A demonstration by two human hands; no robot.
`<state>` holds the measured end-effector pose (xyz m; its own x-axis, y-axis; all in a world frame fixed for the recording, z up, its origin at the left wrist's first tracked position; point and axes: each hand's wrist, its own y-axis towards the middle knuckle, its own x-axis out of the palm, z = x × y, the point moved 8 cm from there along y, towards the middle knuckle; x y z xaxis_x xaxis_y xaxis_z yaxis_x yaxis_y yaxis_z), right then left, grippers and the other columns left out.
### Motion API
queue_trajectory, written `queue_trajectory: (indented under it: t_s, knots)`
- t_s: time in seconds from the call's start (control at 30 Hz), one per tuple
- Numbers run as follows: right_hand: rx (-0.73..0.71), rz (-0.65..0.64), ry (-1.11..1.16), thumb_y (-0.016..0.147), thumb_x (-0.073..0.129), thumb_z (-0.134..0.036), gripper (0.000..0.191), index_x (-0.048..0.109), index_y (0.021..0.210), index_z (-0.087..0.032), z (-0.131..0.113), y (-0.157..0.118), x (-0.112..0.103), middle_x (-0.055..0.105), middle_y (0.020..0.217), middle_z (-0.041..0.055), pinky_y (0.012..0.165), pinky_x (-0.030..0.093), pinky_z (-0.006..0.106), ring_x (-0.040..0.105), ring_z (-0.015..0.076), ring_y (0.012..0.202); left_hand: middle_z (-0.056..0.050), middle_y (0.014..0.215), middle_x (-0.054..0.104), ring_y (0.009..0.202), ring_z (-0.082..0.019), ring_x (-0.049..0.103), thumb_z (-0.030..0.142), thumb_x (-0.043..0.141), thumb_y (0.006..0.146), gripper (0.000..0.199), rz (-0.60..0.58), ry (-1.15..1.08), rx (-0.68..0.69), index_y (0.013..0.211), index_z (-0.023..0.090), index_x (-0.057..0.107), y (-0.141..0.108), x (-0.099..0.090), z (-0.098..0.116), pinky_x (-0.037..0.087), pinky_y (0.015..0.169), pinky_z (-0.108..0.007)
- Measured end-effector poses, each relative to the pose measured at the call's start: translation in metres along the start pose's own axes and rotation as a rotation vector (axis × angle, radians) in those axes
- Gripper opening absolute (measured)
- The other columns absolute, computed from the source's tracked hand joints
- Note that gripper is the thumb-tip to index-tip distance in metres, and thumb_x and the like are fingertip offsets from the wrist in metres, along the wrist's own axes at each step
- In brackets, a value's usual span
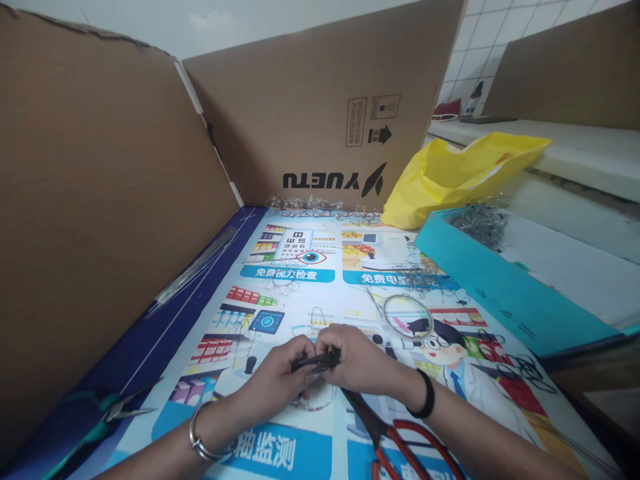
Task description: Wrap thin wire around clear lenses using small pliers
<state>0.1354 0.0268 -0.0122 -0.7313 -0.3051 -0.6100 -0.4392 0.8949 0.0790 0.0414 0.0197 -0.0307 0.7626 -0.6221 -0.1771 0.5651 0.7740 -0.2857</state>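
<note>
Both the left hand (280, 373) and right hand (355, 358) grip dark pliers (323, 362) between closed fingers.

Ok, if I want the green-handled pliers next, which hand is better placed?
Left, I'd say. The green-handled pliers lie to the left of your left arm; your right hand is farther away and would probably have to cross it.
</note>
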Motion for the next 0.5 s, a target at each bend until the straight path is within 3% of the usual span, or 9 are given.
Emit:
queue_trajectory:
  t_s: [0.5]
  knots:
    - [0.000,-0.008,0.001,0.059,0.058,-0.015,0.014,0.045,0.062,-0.019,0.0027,-0.0004,0.0022,0.049,0.062,-0.0055,0.053,0.029,0.019,0.046,0.0092,0.057,0.006,0.054,0.051,0.048,-0.009,0.046,0.033,0.056,0.079,0.018,-0.010,0.004,-0.005,0.074,0.019,0.046,0.0004,0.0005,-0.0025,0.035,0.048,-0.021]
